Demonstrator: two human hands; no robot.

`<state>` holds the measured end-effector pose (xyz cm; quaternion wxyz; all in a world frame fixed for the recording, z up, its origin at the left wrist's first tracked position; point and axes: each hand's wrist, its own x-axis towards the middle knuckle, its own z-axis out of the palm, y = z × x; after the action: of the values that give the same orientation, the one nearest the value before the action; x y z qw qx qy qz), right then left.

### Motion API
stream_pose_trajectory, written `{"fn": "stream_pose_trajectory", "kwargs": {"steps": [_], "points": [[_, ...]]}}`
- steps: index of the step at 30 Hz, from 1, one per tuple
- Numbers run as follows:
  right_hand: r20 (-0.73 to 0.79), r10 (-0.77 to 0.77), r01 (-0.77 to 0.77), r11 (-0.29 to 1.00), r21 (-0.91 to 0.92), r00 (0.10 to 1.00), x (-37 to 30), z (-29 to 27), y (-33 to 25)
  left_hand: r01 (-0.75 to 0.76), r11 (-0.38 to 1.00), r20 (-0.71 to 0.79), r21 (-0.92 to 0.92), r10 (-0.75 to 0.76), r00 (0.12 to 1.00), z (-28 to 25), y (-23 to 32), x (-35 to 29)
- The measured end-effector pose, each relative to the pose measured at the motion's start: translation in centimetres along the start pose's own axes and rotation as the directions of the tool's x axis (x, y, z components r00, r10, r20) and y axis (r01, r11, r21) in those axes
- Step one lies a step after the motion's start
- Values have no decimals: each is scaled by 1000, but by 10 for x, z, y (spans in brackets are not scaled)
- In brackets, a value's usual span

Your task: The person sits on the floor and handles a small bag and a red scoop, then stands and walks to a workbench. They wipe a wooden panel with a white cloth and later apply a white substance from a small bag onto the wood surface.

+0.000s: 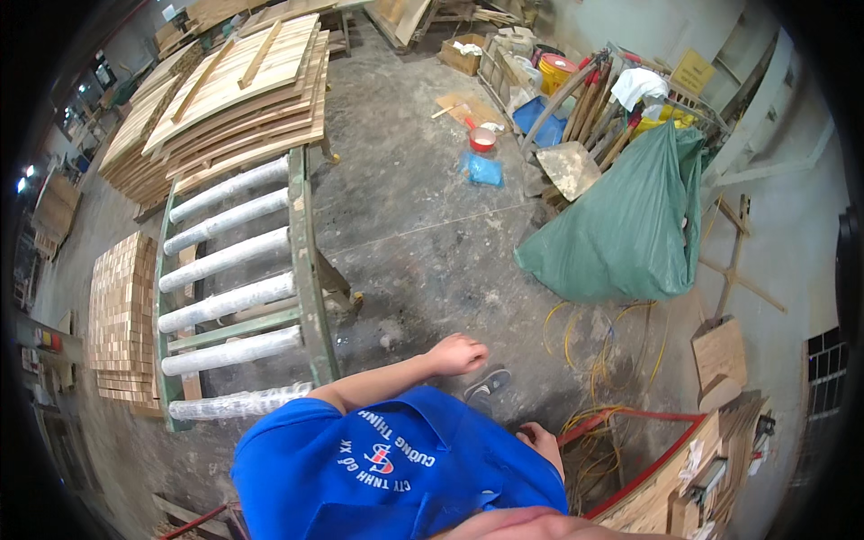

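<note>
My left hand (459, 354) is held out in front of my blue shirt, its fingers curled in and nothing visible in them. Past its forearm, to the left, stands a roller conveyor (310, 297) with whitish rollers and a green frame. My right hand (540, 443) hangs low by my side, partly hidden by the shirt; its fingers look loosely apart, with no object seen in them. Close to that hand is a red metal bar (643, 415) of a frame or cart. A shoe (488, 384) shows on the floor between the hands.
Wooden panels (243, 81) are stacked beyond the conveyor, and small wood blocks (123, 315) left of it. A large green bag (621, 220) stands at right, before long-handled tools (594, 99). Yellow hoses (589, 360) lie on the floor. A red pan (481, 138) sits farther off.
</note>
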<state>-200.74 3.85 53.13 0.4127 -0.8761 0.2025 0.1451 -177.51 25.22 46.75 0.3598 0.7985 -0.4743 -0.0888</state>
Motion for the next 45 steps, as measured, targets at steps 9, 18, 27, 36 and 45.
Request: {"fn": "stream_pose_trajectory", "kwargs": {"steps": [9,18,27,36,45], "points": [[131,-163,169,985,-42,978,230,-131,-10,329,942,-93,70,-322,942,-39,-71,111],[339,-438,454,890,33,833,479,-166,-109,510,847,-320,153,-446,836,-112,-166,203],[98,-61,95,916,-390,993,682,-153,25,556,790,-607,259,-314,730,-319,-337,296],[285,468,-487,873,-6,836,827,-156,-72,909,269,-853,319,-337,399,-575,-447,330],[357,-39,63,996,-58,933,1153,-147,-303,954,-242,-954,-177,-196,-226,-730,-534,242]]}}
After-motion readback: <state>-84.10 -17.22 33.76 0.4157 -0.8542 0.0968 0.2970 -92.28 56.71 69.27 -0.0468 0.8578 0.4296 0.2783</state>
